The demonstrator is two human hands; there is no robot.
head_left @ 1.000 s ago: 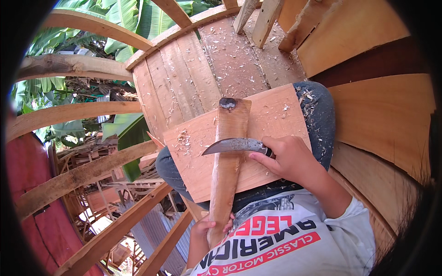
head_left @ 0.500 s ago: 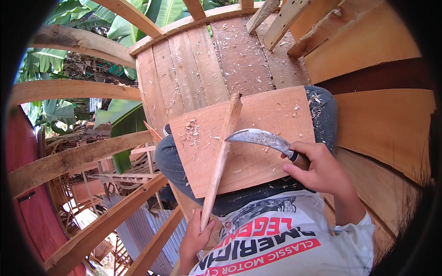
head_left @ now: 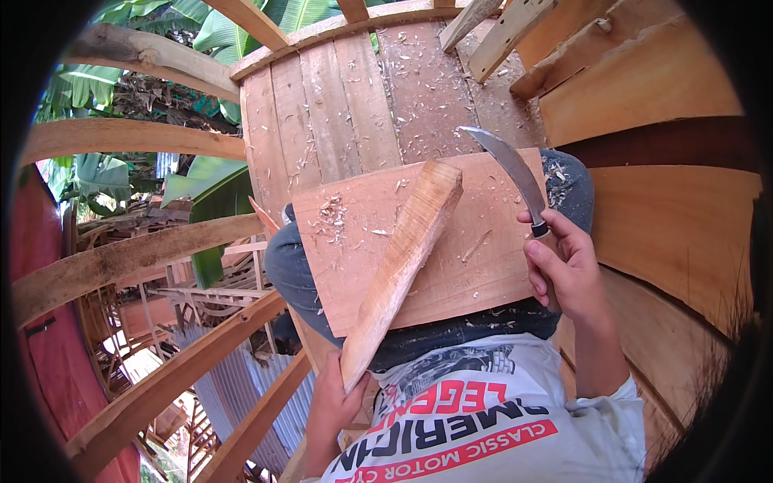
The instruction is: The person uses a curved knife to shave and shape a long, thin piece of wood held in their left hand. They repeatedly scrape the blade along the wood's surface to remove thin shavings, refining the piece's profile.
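Observation:
My left hand [head_left: 334,397] is closed round the near, narrower end of a long piece of wood [head_left: 407,258]. The piece slants away over a flat wooden board [head_left: 338,278] on my lap, its broad end farthest from me. Pale, freshly cut wood shows along its near half. In my right hand [head_left: 566,266] is a sickle-like curved knife [head_left: 513,165], gripped by its wooden handle. Its blade points up and away to the left, over the board's right part, apart from the wood. Wood shavings [head_left: 330,219] lie on the board.
Beyond the board, a plank floor [head_left: 334,113] is strewn with shavings. Wooden bars [head_left: 137,258] run along my left side, with corrugated sheets [head_left: 241,402] below. Large plywood panels [head_left: 668,233] stand close on my right. Wooden posts [head_left: 507,44] rise at the far side.
The curved knife has come off the wood and swung up to the right, its blade now pointing away. The wood has been turned, showing a broader face. A sliver now lies on the board.

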